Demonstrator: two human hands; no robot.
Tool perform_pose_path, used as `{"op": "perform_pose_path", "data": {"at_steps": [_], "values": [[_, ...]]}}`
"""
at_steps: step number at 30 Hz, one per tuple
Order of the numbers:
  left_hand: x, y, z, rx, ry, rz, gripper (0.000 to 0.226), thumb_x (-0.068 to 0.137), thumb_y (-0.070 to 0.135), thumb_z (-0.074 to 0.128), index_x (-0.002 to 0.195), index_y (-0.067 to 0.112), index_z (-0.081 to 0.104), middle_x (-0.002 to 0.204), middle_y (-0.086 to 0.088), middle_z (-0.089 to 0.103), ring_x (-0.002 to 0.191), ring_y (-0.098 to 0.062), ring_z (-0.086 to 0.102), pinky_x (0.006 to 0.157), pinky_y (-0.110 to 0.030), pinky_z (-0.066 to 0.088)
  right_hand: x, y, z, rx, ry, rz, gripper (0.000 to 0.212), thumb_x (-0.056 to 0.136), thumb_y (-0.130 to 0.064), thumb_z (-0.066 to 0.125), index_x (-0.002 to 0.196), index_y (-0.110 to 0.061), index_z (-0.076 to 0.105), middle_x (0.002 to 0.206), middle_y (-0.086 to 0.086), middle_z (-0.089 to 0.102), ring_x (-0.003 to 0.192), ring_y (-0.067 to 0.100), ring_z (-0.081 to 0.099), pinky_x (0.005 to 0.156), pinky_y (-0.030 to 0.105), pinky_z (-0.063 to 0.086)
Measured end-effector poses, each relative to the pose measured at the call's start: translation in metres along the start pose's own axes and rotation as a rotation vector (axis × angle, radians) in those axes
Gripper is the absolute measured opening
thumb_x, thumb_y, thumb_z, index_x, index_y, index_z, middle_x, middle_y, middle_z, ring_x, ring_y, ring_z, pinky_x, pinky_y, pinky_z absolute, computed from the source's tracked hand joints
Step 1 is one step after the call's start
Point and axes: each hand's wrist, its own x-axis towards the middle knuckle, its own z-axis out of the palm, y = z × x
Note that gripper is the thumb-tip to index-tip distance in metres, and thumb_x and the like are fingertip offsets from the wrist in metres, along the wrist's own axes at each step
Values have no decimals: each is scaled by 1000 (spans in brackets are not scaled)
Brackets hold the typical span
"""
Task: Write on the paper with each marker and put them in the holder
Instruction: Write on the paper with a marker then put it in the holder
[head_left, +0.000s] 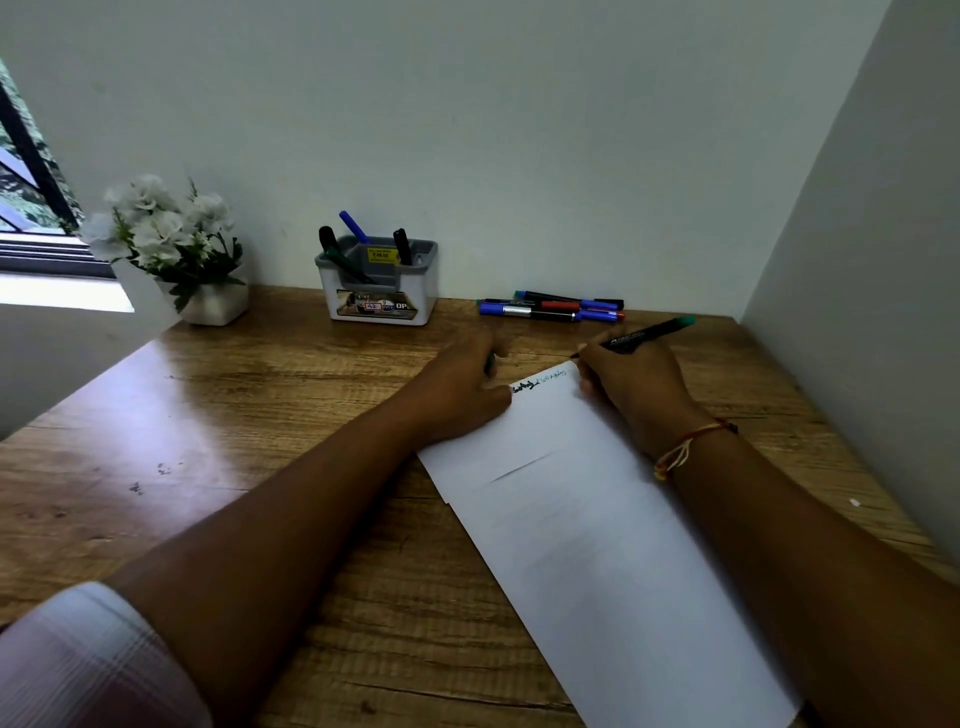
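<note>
You are sitting at a wooden worktop (260, 415), and the white paper (597, 545) is lying slantwise on it, running from the centre down toward 5 o'clock. A pot of white flowers (171, 244) is standing at 10 o'clock. The white and grey holder (376, 296) is standing against the wall at 12 o'clock with a blue marker and dark ones sticking out of it. Your left hand (457, 395) is resting on the paper's top left corner, fingers curling round a small dark piece (489, 364); what it is cannot be told. Your right hand (639, 395) is gripping a black, green-ended marker (649, 332), its tip at the paper's top edge, just beside a line of writing (535, 382). The loose markers (550, 307) are lying bunched at 1 o'clock, near the wall.
</note>
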Motion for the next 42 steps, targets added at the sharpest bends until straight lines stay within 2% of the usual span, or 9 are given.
{"op": "perform_pose_path", "data": {"at_steps": [5, 8, 13, 15, 20, 31, 35, 39, 42], "values": [[2, 0, -10, -125, 131, -16, 22, 93, 4, 47, 110, 17, 41, 109, -4, 55, 92, -14, 53, 70, -19, 41, -2, -3, -3, 263, -69, -36, 4, 91, -5, 72, 92, -9, 73, 77, 7, 69, 65, 12, 65, 57, 19, 56], [4, -2, -11, -144, 185, 17, 24, 96, 10, 50, 109, 26, 36, 121, -6, 57, 104, -15, 58, 85, -29, 49, -8, -10, -3, 402, -105, -30, 16, 96, -13, 66, 106, -3, 74, 82, 6, 72, 73, 10, 69, 58, 18, 56], [2, -1, -10, -178, 200, 62, 24, 93, 20, 63, 105, 27, 43, 120, -5, 63, 109, -14, 61, 93, -39, 51, -20, -21, -3, 454, -272, -65, 25, 103, -21, 53, 96, -9, 74, 76, 3, 75, 65, 8, 70, 58, 20, 56], [1, 1, -10, -187, 206, 80, 24, 92, 19, 64, 105, 25, 46, 120, -3, 62, 109, -12, 61, 93, -34, 51, -22, -21, -2, 451, -288, -89, 26, 103, -22, 53, 95, -9, 74, 77, 5, 74, 66, 9, 70, 58, 21, 57], [-1, 7, -12, -145, 229, 100, 24, 91, 16, 65, 111, 16, 52, 116, 2, 58, 106, -4, 54, 77, 1, 38, -22, -17, -2, 403, -305, -131, 30, 105, -24, 52, 107, -4, 74, 85, 9, 76, 73, 12, 71, 62, 23, 58], [-6, 14, -13, -166, 208, 127, 21, 92, 15, 64, 106, 26, 53, 108, 8, 61, 93, 3, 59, 75, 0, 39, -25, -17, 0, 400, -320, -153, 29, 105, -24, 50, 103, -8, 75, 83, 7, 76, 73, 11, 72, 63, 24, 57], [-7, 19, -16, -462, 196, 13, 31, 99, 18, 54, 129, 23, 49, 104, -1, 69, 88, -11, 69, 78, -23, 56, -26, -19, 0, 422, -305, -156, 27, 104, -22, 52, 96, -12, 76, 81, 5, 76, 73, 12, 72, 64, 24, 57], [-10, 27, -24, -737, 220, -64, 25, 101, 15, 48, 126, 13, 53, 82, 3, 72, 74, -6, 70, 64, -19, 55, -28, -18, 1, 402, -365, -194, 24, 104, -18, 55, 111, -3, 71, 89, 10, 77, 80, 15, 73, 67, 25, 59], [-8, 27, -26, -877, 218, -158, 27, 101, 20, 49, 125, 10, 52, 82, 4, 69, 73, -3, 70, 67, -21, 57, -32, -18, 2, 383, -426, -232, 18, 104, -13, 54, 108, -6, 71, 92, 11, 78, 85, 17, 75, 71, 27, 60]]}}
